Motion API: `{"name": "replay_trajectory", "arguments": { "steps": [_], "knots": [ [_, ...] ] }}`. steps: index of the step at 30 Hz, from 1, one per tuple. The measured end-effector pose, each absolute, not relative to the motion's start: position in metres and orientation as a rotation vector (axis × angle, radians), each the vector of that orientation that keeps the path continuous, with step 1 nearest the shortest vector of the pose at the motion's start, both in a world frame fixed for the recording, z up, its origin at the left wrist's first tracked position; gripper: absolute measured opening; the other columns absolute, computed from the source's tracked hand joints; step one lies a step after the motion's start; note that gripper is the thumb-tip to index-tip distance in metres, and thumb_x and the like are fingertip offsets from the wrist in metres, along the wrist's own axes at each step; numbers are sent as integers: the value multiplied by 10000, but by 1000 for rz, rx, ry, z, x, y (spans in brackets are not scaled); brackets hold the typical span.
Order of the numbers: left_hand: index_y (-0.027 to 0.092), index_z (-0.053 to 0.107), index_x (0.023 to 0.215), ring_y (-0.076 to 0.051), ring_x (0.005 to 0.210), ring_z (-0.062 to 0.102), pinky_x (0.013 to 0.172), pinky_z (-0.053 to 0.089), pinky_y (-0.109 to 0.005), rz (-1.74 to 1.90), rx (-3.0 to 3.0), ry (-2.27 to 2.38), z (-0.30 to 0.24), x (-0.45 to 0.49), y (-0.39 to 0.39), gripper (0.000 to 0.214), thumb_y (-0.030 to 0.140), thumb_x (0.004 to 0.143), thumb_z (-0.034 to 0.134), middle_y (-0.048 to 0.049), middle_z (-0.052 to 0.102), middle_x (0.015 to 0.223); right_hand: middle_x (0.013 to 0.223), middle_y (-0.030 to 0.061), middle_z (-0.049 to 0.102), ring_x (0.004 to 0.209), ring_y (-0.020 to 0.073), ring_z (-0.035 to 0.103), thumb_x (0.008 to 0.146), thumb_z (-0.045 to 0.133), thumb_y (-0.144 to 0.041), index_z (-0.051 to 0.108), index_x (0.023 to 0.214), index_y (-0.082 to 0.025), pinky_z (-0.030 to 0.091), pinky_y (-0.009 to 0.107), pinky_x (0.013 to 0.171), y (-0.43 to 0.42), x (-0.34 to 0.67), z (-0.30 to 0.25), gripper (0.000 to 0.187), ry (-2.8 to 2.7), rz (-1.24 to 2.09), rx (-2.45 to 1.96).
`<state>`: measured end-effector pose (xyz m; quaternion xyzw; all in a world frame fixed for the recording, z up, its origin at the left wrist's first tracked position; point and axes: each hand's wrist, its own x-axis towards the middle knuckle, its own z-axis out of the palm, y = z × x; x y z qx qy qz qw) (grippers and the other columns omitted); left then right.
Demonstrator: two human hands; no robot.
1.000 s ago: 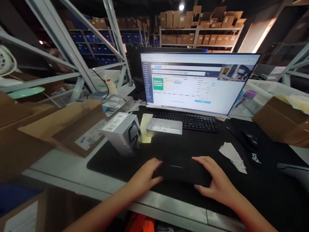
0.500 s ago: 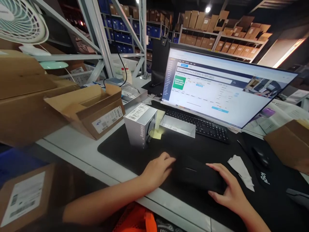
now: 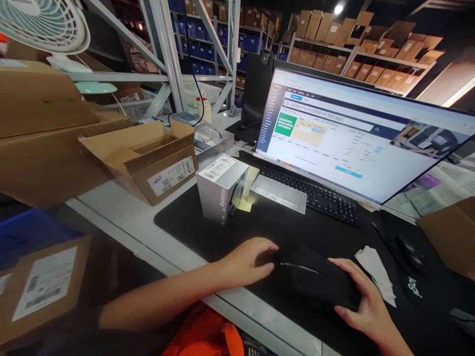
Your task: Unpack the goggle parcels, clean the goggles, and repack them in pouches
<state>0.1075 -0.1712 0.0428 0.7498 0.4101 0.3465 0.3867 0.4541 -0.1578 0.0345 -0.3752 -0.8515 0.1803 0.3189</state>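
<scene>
A flat black case (image 3: 319, 282) lies on the black desk mat (image 3: 208, 232) near the front edge of the desk. My left hand (image 3: 248, 259) rests at its left end with the fingers curled against it. My right hand (image 3: 361, 304) wraps over its right end, fingers bent around the edge. Just behind my left hand stands a small white product box (image 3: 218, 190) with a barcode label on top. Beside that box lie a yellow sticky note (image 3: 243, 203) and a shallow white tray lid (image 3: 280, 194).
A wide monitor (image 3: 356, 133) and black keyboard (image 3: 315, 193) stand behind the case. A crumpled white paper (image 3: 374, 272) and a black mouse (image 3: 410, 252) lie to the right. Open cardboard boxes (image 3: 148, 158) crowd the left. A white fan (image 3: 44, 24) stands far left.
My view has swung left and down. Both hands stayed on the black case; the right hand has closed further around its right end, which now looks slightly raised.
</scene>
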Motion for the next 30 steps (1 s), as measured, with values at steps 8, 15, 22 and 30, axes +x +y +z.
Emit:
{"name": "replay_trajectory", "arguments": {
  "steps": [8, 15, 22, 30],
  "knots": [
    [212, 589, 906, -166, 849, 591, 785, 486, -292, 817, 1893, 1110, 40, 112, -172, 126, 153, 796, 607, -10, 631, 923, 1273, 110, 631, 1148, 329, 632, 753, 697, -367, 513, 1357, -272, 527, 464, 978, -160, 450, 41, 639, -2264, 473, -996],
    [231, 573, 1161, -179, 985, 618, 874, 520, -322, 955, 1901, 1113, 40, 115, -177, 340, 93, 853, 538, -46, 659, 1098, 1261, 114, 621, 1143, 324, 628, 744, 687, -334, 518, 1341, -262, 533, 456, 960, -162, 443, 44, 624, -2232, 458, -1013],
    [212, 630, 942, -220, 1052, 577, 900, 504, -352, 901, 2229, 1157, 53, 111, -179, 162, 90, 865, 556, -81, 616, 1156, 1254, 105, 625, 1136, 310, 633, 747, 671, -309, 523, 1340, -264, 536, 438, 957, -164, 442, 47, 613, -2237, 459, -1011],
    [211, 587, 920, -211, 887, 590, 818, 468, -338, 703, 2203, 1325, 52, 114, -176, 118, 185, 954, 477, -55, 623, 937, 1242, 113, 637, 1115, 318, 648, 736, 691, -306, 532, 1325, -254, 551, 444, 938, -164, 437, 51, 612, -2214, 423, -1011]
  ]
}}
